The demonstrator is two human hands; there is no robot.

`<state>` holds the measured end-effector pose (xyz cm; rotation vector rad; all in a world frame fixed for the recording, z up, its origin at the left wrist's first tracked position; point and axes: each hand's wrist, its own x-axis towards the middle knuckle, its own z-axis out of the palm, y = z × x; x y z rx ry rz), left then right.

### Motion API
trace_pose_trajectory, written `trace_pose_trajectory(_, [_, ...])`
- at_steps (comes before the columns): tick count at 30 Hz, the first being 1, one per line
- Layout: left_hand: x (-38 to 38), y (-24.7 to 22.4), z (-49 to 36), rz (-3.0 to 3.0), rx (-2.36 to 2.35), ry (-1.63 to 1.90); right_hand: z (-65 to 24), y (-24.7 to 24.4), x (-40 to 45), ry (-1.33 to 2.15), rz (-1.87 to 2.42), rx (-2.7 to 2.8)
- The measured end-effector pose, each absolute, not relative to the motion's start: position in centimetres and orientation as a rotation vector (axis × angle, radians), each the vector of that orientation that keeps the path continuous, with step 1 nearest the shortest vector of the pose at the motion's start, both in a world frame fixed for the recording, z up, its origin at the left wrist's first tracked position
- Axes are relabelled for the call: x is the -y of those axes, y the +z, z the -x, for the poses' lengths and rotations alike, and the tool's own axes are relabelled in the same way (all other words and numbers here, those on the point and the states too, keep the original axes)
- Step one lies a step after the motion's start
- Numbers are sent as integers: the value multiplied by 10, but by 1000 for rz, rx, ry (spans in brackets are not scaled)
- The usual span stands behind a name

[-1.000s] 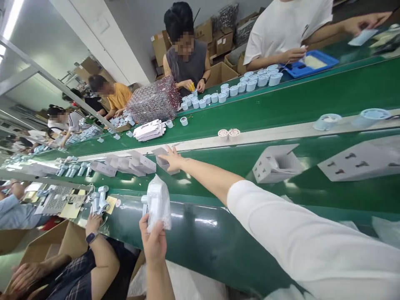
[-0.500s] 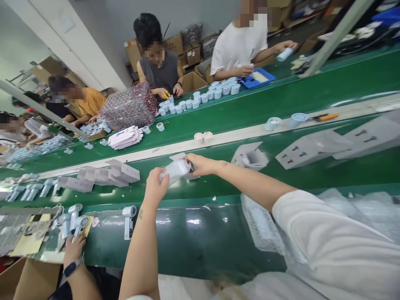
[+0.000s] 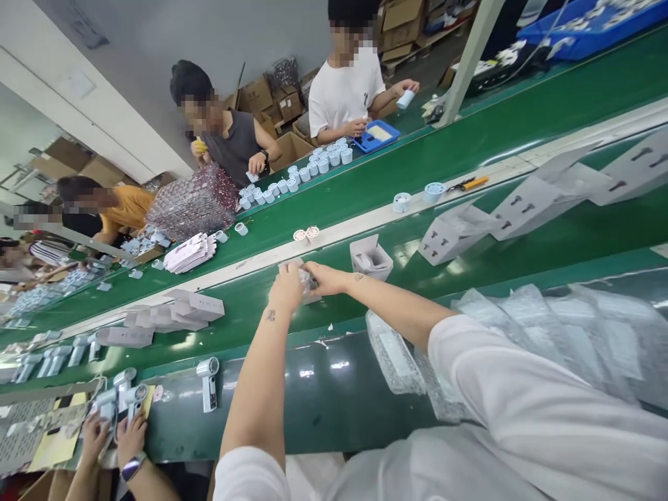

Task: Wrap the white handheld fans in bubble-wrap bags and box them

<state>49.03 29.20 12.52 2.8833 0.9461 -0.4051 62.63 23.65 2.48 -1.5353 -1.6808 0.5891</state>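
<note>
Over the near green belt, both my hands come together at a small white box (image 3: 290, 264), mostly hidden behind them. My left hand (image 3: 286, 287) is curled over a plastic-wrapped package (image 3: 307, 280), which appears to be at the box's opening; how deep it sits cannot be seen. My right hand (image 3: 326, 279) grips the box from the right, thumb and fingers closed. Just right of that hand stands an open white box (image 3: 371, 257) with something wrapped inside.
Bubble-wrapped packages (image 3: 396, 355) lie below my right arm. More white boxes (image 3: 454, 233) stand at right, others (image 3: 172, 313) at left. A handheld fan (image 3: 209, 383) lies on the near surface. A co-worker's hands (image 3: 130, 435) work at lower left; people sit across the belt.
My left hand has moved right, up against the box, and the wrapped package is now largely covered between my hands. The view has shifted, and the neighbour's second hand has appeared at lower left.
</note>
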Motion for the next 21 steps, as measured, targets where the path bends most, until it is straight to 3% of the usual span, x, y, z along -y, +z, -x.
trace_pose_trajectory(6, [-270, 96, -464, -3116, -843, -386, -630, 34, -232, 713, 1577, 1727])
trace_pose_trajectory(11, [-252, 97, -426, -2890, -979, 346, -633, 65, -204, 583, 1544, 1643])
trace_pose_trajectory(13, [-228, 85, -410, -2613, -1128, 470, -631, 79, -179, 504, 1530, 1503])
trace_pose_trajectory(16, [-167, 49, -412, -2222, -1301, 287, -621, 96, -144, 545, 1539, 1208])
trace_pose_trajectory(21, [-72, -8, -456, -2163, -1176, -356, -610, 112, -131, 605, 1527, 909])
